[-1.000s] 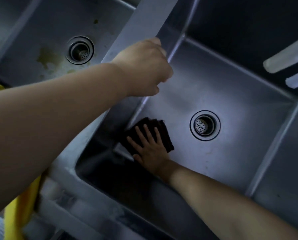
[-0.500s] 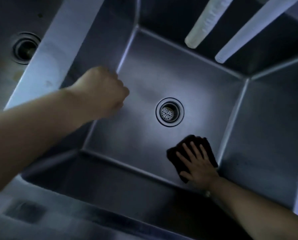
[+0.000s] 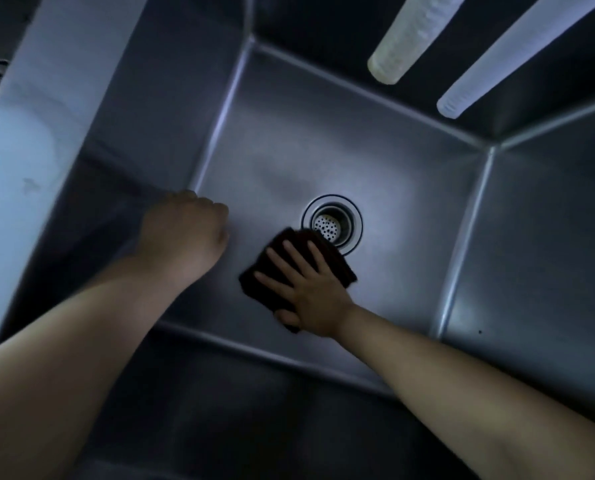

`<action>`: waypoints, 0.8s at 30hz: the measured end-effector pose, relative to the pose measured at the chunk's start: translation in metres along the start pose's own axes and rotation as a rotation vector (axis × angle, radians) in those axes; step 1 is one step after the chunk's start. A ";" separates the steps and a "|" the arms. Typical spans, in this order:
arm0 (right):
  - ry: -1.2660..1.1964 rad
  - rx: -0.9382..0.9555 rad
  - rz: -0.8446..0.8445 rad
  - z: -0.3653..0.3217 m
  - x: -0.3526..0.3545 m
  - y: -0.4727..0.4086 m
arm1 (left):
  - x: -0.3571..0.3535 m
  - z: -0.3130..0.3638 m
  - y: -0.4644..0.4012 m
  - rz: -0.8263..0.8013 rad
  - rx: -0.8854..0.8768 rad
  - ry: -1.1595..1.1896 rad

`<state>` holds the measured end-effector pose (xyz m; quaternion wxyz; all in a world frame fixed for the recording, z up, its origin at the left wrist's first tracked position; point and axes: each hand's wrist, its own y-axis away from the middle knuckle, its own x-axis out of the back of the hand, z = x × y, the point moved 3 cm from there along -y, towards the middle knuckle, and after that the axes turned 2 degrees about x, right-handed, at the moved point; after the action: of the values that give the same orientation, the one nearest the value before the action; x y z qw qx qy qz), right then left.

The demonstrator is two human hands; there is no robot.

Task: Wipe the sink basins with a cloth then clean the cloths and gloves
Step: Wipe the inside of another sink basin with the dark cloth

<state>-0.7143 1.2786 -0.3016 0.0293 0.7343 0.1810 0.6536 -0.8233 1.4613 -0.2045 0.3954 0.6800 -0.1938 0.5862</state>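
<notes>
Keep the right hand (image 3: 311,289), fingers spread flat, pressing the dark cloth (image 3: 291,261) on the basin floor (image 3: 410,271); overlap strokes beside the drain (image 3: 332,223). Left hand (image 3: 185,233) hangs fisted, holding nothing.

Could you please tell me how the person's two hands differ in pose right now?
The right hand lies flat with spread fingers pressing the dark folded cloth on the steel sink basin floor; the left hand is curled into a fist, holding nothing visible. Both are bare and inside the basin.
</notes>
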 end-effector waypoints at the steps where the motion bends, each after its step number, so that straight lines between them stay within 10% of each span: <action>1: -0.016 -0.014 0.015 0.003 0.005 -0.019 | -0.001 -0.001 -0.001 0.002 0.001 -0.007; 15: -0.053 -0.651 -0.042 0.160 0.018 -0.014 | -0.019 -0.001 -0.001 -0.071 -0.011 -0.029; 24: -0.107 -0.715 -0.140 0.058 -0.019 0.087 | -0.019 0.007 -0.003 -0.189 -0.073 -0.004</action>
<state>-0.6395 1.2031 -0.3036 0.3382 0.6968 -0.0107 0.6325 -0.8207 1.4542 -0.2236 0.4732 0.6816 -0.1510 0.5374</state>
